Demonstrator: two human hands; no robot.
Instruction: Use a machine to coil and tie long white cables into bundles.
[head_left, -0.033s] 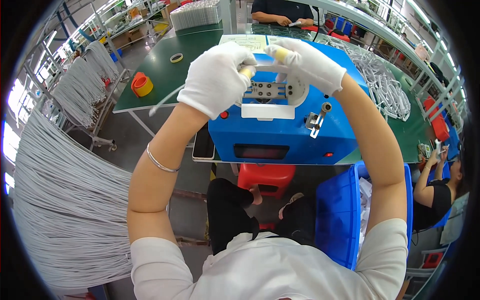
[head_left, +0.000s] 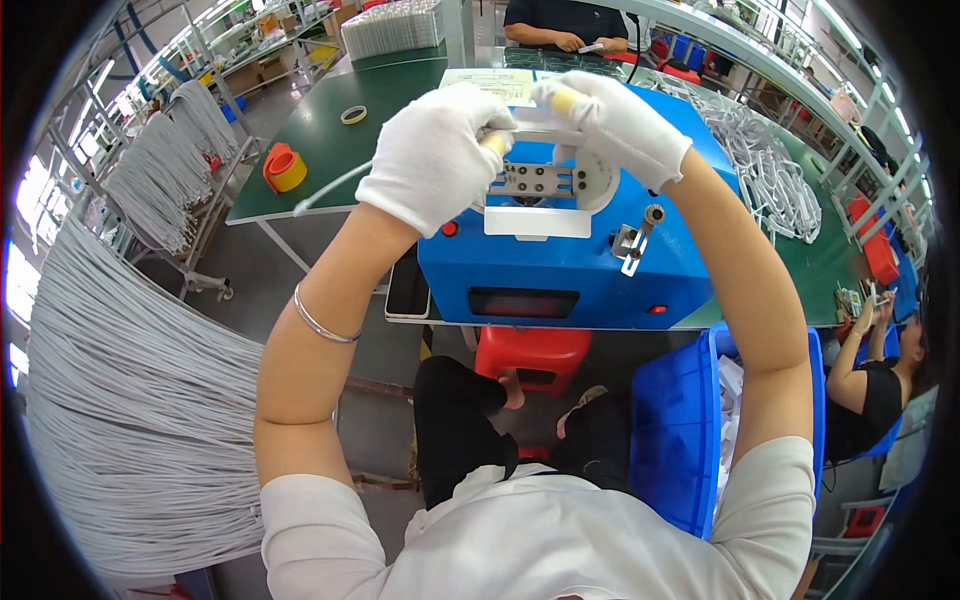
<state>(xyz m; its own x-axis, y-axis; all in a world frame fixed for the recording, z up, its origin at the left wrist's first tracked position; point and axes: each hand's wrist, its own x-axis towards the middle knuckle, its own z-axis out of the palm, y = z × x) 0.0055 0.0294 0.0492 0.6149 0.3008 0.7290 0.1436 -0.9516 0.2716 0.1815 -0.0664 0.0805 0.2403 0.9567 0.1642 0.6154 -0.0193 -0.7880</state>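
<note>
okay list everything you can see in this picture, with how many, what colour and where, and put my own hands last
blue machine: one, blue, on the green table's near edge
metal fixture: one, grey, on top of the machine
green table: one, green, ahead
white cable: one, white, running left from the left hand
tape rolls: two, orange and yellow, table's left end
cable bundles: many strands, white, hanging at left
blue bin: one, blue, lower right
red stool: one, red, under the machine
left hand: white glove, above the fixture
right hand: white glove, above the fixture

A dark rectangular display window (head_left: 523,302) fronts the blue machine (head_left: 560,270); a white printed sheet (head_left: 497,82) lies behind it.
</note>
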